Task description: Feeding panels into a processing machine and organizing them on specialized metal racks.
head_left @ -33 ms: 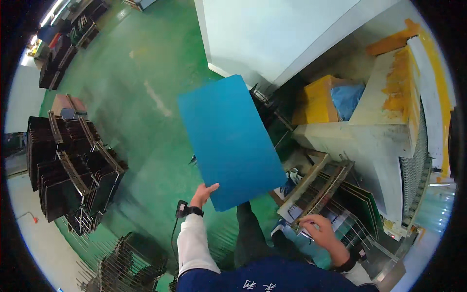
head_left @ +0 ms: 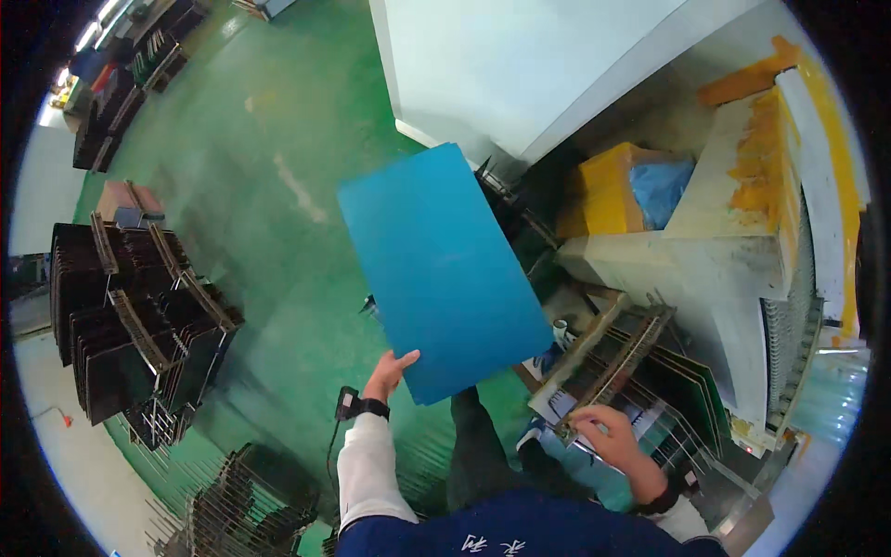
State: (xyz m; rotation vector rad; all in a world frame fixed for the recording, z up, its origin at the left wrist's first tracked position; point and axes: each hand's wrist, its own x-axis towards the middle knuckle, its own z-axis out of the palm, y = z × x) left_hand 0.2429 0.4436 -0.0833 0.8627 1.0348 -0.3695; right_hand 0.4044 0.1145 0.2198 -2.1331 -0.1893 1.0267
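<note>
A flat rectangular blue panel (head_left: 445, 278) is held out in front of me, tilted in the view. My left hand (head_left: 388, 373) grips its near left edge, with the thumb on top and the other fingers mostly hidden beneath. At the lower right, my right hand (head_left: 608, 438) is closed, its fingers curled at the near end of a slotted rail on a drying rack (head_left: 617, 367). Thin dark and green panels (head_left: 691, 395) stand in that rack, beside my right hand.
Another rack full of dark panels (head_left: 139, 325) stands at the left, and a rack with wire prongs (head_left: 237, 506) at the lower left. A large white cabinet (head_left: 520, 65) is ahead. A machine (head_left: 668, 278) with a yellow box (head_left: 601, 190) stands on the right, above green floor (head_left: 278, 241).
The blue panel has tilted very slightly at its near right corner. Both hands stay almost where they were.
</note>
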